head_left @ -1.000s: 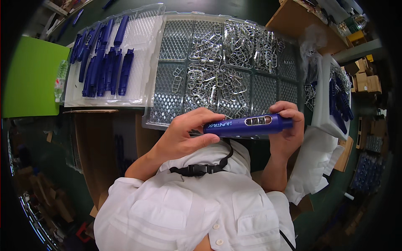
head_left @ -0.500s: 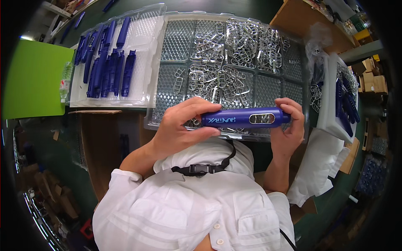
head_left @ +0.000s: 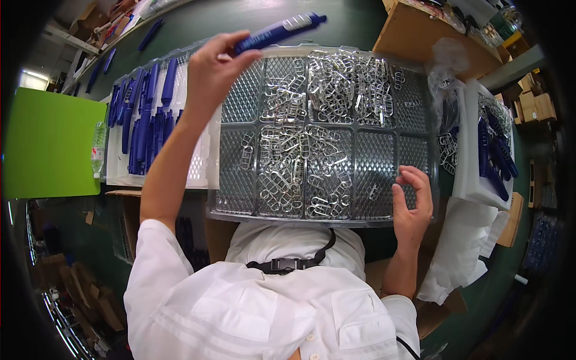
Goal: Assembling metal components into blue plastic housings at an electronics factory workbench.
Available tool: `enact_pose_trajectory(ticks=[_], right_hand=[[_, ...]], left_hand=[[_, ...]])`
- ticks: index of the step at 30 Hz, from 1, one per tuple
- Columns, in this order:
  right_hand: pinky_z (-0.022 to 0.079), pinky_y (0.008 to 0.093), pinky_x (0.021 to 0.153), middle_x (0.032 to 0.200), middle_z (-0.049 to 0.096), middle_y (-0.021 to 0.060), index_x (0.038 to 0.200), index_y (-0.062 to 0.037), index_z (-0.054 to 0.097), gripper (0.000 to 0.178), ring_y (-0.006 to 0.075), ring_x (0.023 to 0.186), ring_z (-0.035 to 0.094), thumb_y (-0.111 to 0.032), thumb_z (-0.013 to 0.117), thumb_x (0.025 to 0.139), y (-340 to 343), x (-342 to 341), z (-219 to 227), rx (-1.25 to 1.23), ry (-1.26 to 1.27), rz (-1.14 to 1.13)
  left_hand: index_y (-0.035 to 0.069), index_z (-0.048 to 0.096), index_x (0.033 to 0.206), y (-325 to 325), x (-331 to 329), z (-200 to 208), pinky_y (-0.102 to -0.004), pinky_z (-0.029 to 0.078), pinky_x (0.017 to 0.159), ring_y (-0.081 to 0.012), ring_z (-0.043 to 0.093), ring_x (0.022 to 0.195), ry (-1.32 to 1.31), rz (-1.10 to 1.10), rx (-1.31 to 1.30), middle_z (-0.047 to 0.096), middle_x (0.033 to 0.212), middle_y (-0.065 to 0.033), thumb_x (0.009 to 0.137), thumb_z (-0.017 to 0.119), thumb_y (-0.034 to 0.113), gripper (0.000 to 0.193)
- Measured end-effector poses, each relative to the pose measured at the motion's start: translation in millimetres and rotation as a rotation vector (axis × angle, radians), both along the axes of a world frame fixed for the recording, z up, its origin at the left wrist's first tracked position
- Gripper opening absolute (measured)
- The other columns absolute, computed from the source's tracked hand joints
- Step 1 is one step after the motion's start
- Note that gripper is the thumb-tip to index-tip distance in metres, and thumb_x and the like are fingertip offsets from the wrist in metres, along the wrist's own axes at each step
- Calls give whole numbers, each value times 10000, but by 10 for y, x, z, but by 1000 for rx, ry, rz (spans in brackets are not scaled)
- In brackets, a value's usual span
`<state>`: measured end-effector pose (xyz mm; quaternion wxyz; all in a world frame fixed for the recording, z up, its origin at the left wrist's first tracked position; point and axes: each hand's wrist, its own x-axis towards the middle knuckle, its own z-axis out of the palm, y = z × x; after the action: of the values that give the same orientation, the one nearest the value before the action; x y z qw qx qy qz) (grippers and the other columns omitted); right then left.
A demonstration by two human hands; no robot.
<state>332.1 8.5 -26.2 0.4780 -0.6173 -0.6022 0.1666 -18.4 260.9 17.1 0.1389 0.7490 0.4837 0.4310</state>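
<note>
My left hand is raised over the far side of the bench, closed around one end of a dark-blue tubular plastic housing. The housing points away to the right, with light lettering and an oval silver metal insert on its side. My right hand holds nothing; its thumb and curled fingers are apart above the front right of a clear compartment tray. Silver looped metal frames are heaped in several of the tray's compartments. In a white tray on the left lie several similar blue housings.
A green panel and a clear bottle stand at the left. More blue pieces lie on the far bench. A white foam box with blue parts and metal frames is at the right, near a cardboard box.
My left hand has carried the blue housing up and away to the far left. My right hand has let go of its end and stays near the front right.
</note>
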Motion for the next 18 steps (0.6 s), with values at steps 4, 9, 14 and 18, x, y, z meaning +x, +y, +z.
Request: enact_pose_trajectory(ticks=[4, 9, 14, 18], right_hand=[[555, 331, 888, 1246, 688, 142, 1160, 13, 653, 291, 198, 945, 684, 102, 710, 889, -3, 18, 70, -29, -36, -13], [560, 322, 856, 1201, 700, 126, 1184, 5, 665, 319, 196, 909, 689, 93, 718, 882, 64, 25, 77, -84, -40, -50], [565, 336, 802, 1109, 728, 117, 1151, -7, 701, 249, 235, 858, 703, 35, 715, 906, 337, 63, 181, -151, -233, -67], [566, 402, 805, 1060, 738, 157, 1076, -3, 738, 150, 362, 927, 721, -72, 704, 948, 947, 158, 118, -130, -452, 45]], left_hand=[[46, 754, 1283, 1768, -507, -347, -278, 571, 739, -125, 733, 825, -104, 265, 163, 802, 957, -75, 875, 870, 448, 584], [29, 515, 1541, 2635, -1454, -569, -380, 439, 1154, -337, 572, 1399, 83, 610, -29, 588, 1504, -232, 885, 727, 694, 958], [7, 556, 1506, 1590, -1386, -390, -367, 446, 1140, -274, 597, 1358, -30, 344, 50, 621, 1476, -187, 986, 751, 393, 677], [35, 638, 1426, 101, -1682, -36, -313, 490, 1074, -183, 655, 1238, -304, 184, 69, 680, 1390, -117, 1012, 723, 179, 447]])
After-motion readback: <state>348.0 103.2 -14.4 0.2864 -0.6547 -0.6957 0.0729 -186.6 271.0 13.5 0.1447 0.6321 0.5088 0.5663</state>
